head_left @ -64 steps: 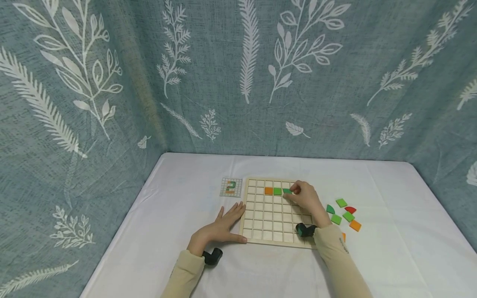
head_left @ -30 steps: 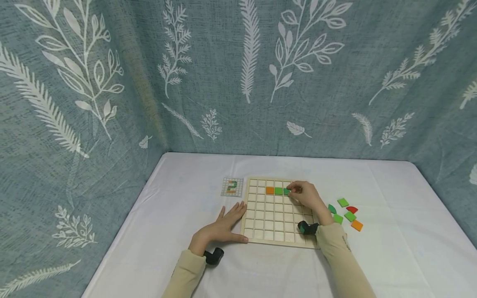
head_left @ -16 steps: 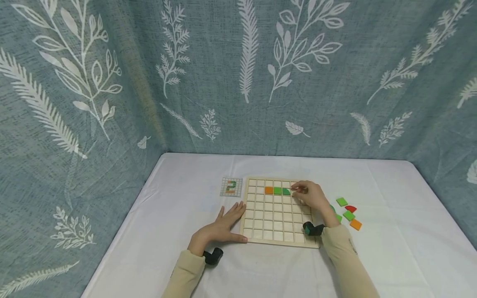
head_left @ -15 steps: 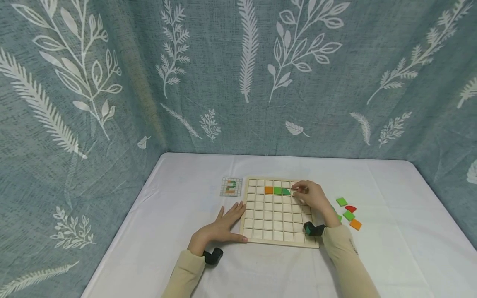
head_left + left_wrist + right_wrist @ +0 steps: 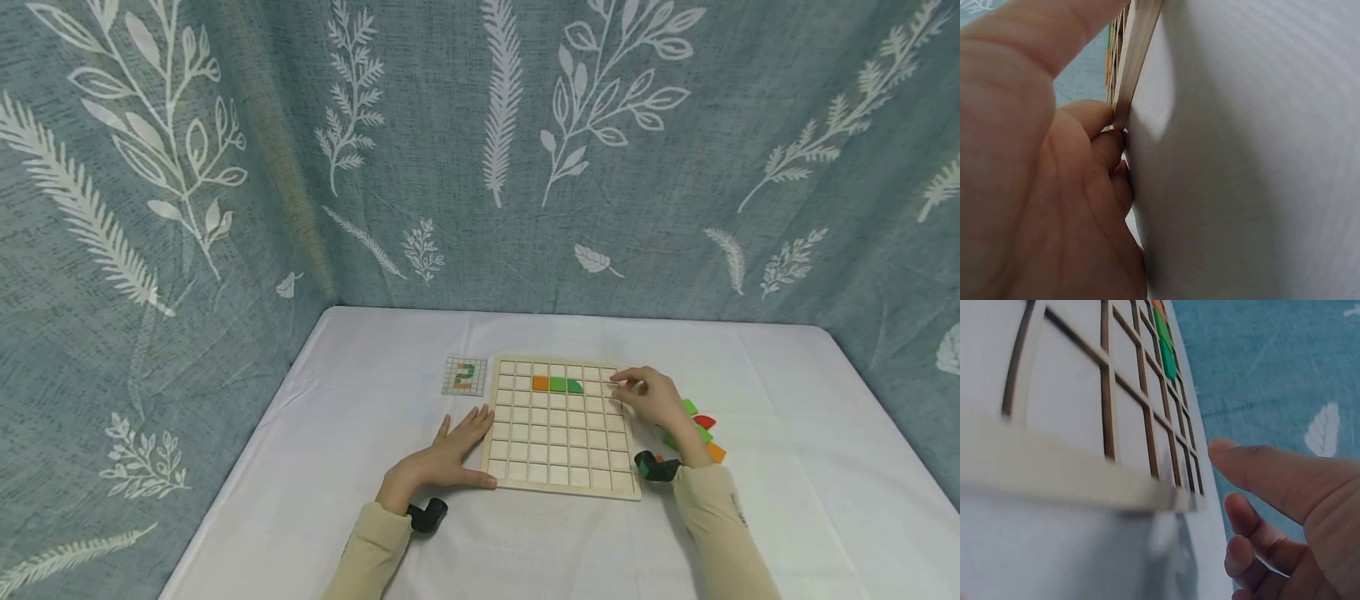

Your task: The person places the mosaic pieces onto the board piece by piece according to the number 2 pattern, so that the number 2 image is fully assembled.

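A wooden grid board lies flat on the white-covered table. In one of its upper rows sit an orange square tile, a green square tile and a darker green quarter-round tile, side by side. My left hand is spread flat, fingertips and thumb touching the board's left edge. Over the board's upper right edge hovers my right hand, thumb and fingers apart with nothing between them. The right wrist view also shows this bare hand beside the board's frame.
Loose tiles, including a red quarter-round tile and an orange square tile, lie right of the board, partly hidden by my right forearm. A pattern card with a coloured figure lies left of the board. Patterned curtains surround the table.
The right hand has let go of the green quarter-round tile, which stays in its cell, and has moved right to the board's edge. My left hand has kept its place.
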